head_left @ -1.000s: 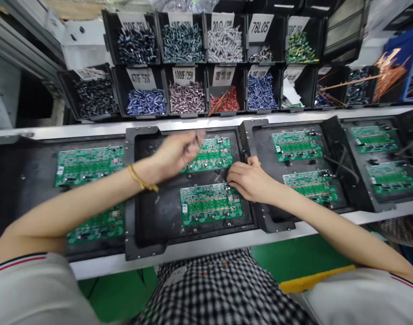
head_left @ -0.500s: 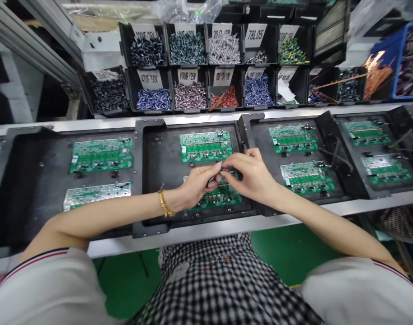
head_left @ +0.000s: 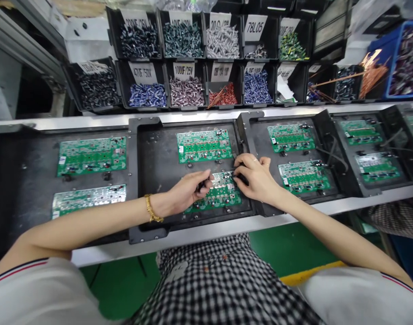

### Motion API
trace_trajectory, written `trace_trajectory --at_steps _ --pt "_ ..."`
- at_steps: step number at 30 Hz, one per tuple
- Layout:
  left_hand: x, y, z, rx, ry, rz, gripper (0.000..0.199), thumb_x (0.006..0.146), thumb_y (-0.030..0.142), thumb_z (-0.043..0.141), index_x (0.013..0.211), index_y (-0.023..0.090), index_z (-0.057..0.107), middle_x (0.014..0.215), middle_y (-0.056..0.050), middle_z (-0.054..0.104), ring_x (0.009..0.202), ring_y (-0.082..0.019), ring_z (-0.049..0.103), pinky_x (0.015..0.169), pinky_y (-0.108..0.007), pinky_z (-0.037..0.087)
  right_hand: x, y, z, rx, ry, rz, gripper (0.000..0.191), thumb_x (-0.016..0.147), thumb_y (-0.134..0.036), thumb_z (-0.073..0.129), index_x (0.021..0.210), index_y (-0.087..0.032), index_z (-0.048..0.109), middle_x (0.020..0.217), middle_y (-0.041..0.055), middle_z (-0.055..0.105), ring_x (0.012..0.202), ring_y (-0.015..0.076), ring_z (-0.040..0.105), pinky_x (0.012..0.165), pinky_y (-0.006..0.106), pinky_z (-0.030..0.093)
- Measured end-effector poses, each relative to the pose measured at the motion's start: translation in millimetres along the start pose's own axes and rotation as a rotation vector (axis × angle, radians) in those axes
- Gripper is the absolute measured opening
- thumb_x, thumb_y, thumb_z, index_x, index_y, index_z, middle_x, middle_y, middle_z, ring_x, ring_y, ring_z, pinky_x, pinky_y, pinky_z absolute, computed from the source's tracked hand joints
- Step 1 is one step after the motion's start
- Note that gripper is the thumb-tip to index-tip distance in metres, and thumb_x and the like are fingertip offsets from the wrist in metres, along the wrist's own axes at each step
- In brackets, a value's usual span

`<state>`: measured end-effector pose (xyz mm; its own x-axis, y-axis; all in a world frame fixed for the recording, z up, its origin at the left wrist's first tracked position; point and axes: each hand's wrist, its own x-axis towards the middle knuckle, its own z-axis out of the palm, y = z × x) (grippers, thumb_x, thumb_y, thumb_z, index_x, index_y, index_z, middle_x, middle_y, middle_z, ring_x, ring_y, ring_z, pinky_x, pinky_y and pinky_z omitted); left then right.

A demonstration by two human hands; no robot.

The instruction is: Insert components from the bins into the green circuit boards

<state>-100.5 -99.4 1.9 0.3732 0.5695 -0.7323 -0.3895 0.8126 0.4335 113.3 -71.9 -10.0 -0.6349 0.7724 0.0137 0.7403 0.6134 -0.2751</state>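
Observation:
My left hand (head_left: 189, 192) is closed, with small dark electronic components (head_left: 202, 185) showing between its curled fingers. It hovers over the left part of the lower green circuit board (head_left: 223, 192) and hides some of it. At that board's upper right corner, the thumb and fingers of my right hand (head_left: 255, 177) pinch together on what looks like a small dark component (head_left: 235, 176), mostly covered by the fingertips. Behind both hands, an upper circuit board (head_left: 204, 146) lies in the same black tray (head_left: 152, 158), with small parts standing on it.
Left and right, more black trays carry green boards (head_left: 93, 155). Labelled bins of loose components (head_left: 147, 95) stand in two rows behind the metal rail (head_left: 193, 115). Copper-coloured wires (head_left: 374, 76) stick out near a blue crate (head_left: 392, 63) at the right.
My hands were together above the lower board and are now apart. The left has moved left, while the right has come to the board's upper right corner. The view has shifted slightly.

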Motion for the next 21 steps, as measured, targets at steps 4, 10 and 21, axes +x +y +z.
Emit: trace_trajectory --at_steps 4,10,21 --pt "-4.2 -4.0 -1.0 0.009 0.012 0.023 0.015 0.089 0.013 0.052 0.085 0.006 0.065 0.069 -0.001 0.049 0.051 -0.002 0.041 0.045 -0.011 0.031 0.3 -1.1 -0.3 -0.025 -0.01 0.006 0.01 0.079 -0.018 0.05 0.078 -0.015 0.059 0.101 0.0081 0.057 0.103 0.0247 0.047 0.07 0.034 0.018" --pt "-11.9 -12.1 0.7 -0.068 0.036 -0.009 0.022 0.088 0.026 0.057 0.081 0.007 0.064 0.065 0.001 0.041 0.049 -0.002 0.035 0.043 -0.012 0.026 0.8 -2.1 -1.1 -0.09 -0.047 -0.026 0.013 0.083 -0.019 0.048 0.08 -0.015 0.06 0.099 0.0096 0.059 0.105 0.0262 0.047 0.07 0.035 0.017" --pt "-39.9 -21.3 -6.8 -0.03 0.04 0.108 0.041 0.081 0.049 0.06 0.067 0.012 0.053 0.057 0.003 0.041 0.045 -0.004 0.029 0.043 -0.016 0.024 29.3 -74.1 -17.0 0.31 -0.032 -0.174 0.012 0.088 -0.023 0.049 0.091 -0.019 0.06 0.097 0.003 0.067 0.091 0.0176 0.058 0.075 0.033 0.021"
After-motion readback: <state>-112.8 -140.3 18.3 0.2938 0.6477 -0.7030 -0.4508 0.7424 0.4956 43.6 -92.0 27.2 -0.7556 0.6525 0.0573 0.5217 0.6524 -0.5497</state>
